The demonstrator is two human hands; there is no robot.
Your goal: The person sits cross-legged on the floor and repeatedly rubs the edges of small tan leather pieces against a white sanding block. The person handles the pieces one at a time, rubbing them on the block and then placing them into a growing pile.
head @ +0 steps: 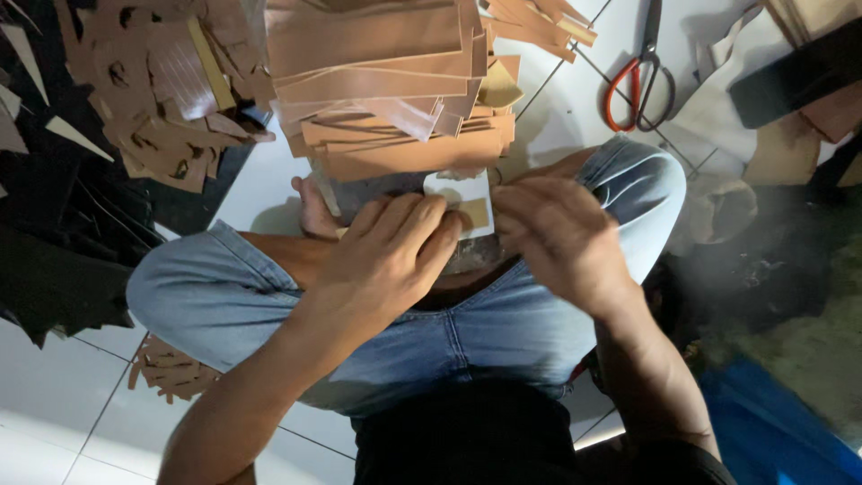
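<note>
I sit cross-legged on a white tiled floor in blue jeans. My left hand [395, 256] and my right hand [557, 238] meet over a small white card with a tan patch [467, 202], which rests on a dark slab [382, 190] on my lap. Both hands press on the card's near edge with bent fingers; the fingertips hide part of it. Just beyond the card rises a tall stack of tan leather strips [395, 85].
Red-handled scissors [639, 81] lie on the floor at the upper right. Brown cut-out scraps [166, 99] heap at the upper left over black sheets [54, 260]. More scraps [171, 368] lie by my left knee. A blue object [781, 431] sits lower right.
</note>
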